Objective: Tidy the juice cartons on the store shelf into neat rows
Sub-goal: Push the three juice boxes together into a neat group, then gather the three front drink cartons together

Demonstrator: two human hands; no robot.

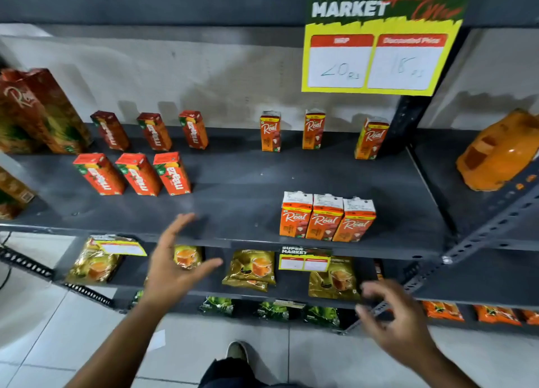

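Both hands hang empty before the shelf (233, 189), left hand (172, 265) spread flat, right hand (399, 323) loosely curled and blurred. Upright on it, long axes vertical, fronts facing out: three touching orange Real cartons (326, 218) near right, three spaced Real cartons (313, 129) behind, six red Maaza cartons (140, 151) left. Large cartons (35, 113) are cut off at far left.

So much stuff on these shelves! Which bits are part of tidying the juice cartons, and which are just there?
Part of the job:
- six Maaza cartons
- three front Real cartons
- three back Real cartons
- both hands, empty: left hand, right hand

Just there:
- price sign
- gold pouches
- orange pack
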